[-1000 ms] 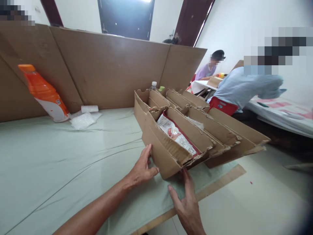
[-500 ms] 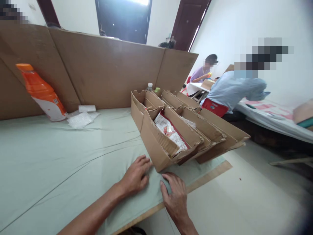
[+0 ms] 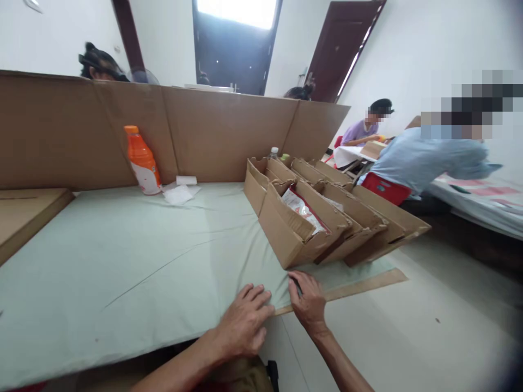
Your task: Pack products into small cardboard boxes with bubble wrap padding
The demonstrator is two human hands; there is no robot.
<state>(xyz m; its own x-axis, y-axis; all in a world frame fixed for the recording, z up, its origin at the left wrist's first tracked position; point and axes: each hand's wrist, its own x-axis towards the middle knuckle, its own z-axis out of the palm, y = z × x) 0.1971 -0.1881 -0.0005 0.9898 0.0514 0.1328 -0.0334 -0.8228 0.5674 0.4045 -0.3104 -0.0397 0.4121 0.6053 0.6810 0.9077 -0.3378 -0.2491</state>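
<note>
Head view: both hands, left hand (image 3: 245,324) and right hand (image 3: 308,299), now off cardboard box (image 3: 292,237)

There are two hands, the left hand (image 3: 245,322) and the right hand (image 3: 308,300), lying side by side. Just past the right hand sits one cardboard tray (image 3: 286,239) with one snack packet (image 3: 303,209) inside. Far beyond the left hand stands one orange bottle (image 3: 143,160), with two small white packets (image 3: 180,191) beside it. Two people (image 3: 420,160) are far off past the right hand.
</note>
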